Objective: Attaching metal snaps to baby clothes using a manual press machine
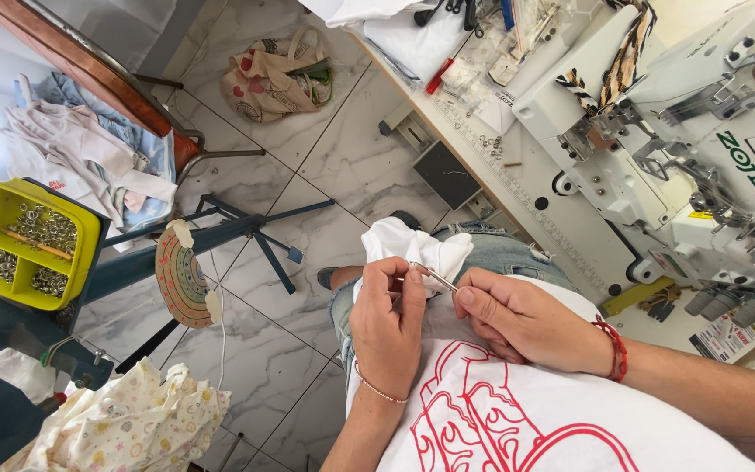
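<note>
Over marble floor, left hand fingers pinch tweezers against white cloth; right hand fingers grip cloth.

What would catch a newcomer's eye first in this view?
Both hands meet at centre over a white garment: the left hand and right hand work a small metal tool at its edge. A red print covers the cloth below them. A yellow tray of metal rings sits at far left, and a white sewing machine at upper right.
</note>
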